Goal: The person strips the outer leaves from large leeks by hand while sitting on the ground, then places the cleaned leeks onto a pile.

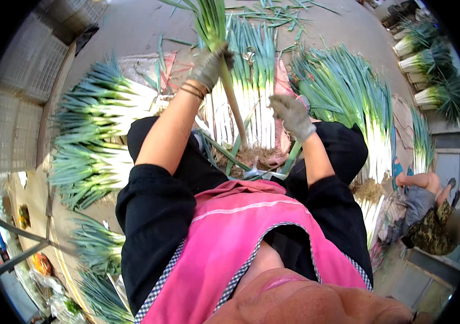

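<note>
My left hand [209, 66], in a grey-white work glove, is closed around a long leek [233, 105]. Its green leaves rise past my fist and its pale stalk slants down toward the roots. Behind it, between my knees, lies a row of trimmed leeks [251, 70], white ends toward me. My right hand [293, 116], gloved too, hovers at the right edge of that row. Its fingers are loosely bent and apart from the held leek, with nothing visible in them. Loose roots and cut leaves [254, 156] lie on the cloth close to my lap.
A large heap of leeks [343, 86] lies to the right, and stacked bundles [100, 113] to the left. Leaf scraps [273, 16] litter the floor ahead. More bundles [424, 65] stand far right. Another person [432, 227] sits at the right. Stacked crates [19, 65] line the left.
</note>
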Motion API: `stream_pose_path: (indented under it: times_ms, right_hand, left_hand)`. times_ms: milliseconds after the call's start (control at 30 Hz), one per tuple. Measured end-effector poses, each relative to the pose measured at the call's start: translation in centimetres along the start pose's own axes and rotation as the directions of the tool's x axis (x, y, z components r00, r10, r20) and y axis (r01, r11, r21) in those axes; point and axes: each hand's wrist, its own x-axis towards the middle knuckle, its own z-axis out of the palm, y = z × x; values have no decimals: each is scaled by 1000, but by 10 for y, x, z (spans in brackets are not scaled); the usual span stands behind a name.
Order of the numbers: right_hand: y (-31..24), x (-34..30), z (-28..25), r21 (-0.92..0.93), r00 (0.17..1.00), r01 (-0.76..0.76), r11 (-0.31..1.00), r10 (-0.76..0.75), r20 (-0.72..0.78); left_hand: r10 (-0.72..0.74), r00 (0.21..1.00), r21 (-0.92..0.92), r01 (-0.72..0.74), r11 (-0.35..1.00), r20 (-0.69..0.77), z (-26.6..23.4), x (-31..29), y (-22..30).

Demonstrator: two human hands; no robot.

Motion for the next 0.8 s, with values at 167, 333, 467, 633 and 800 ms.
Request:
stream_pose_path:
  times_ms: [167, 333, 467, 633, 800]
  right_hand:
    - [-70, 57, -2, 188, 976, 176, 966, -146, -160]
    - [-57, 89, 19, 286, 960, 136, 949, -54, -276]
    - [-18, 111, 34, 381, 882, 237, 894, -33, -470]
    - [11, 147, 47, 311, 739, 282, 908, 2, -674]
    - [22, 143, -11, 778, 949, 273, -566, 292, -121]
  left_hand:
    - [-97, 962, 62, 84, 995, 255, 28, -9, -49]
    - [-120, 980, 182, 90, 979, 161, 36, -21, -46]
    - [-152, 977, 212, 118, 970, 151, 31, -13, -66]
    - [-46, 996, 145, 35, 989, 75, 50, -4, -79]
    - [-96, 993, 132, 87, 987, 65, 25, -17, -85]
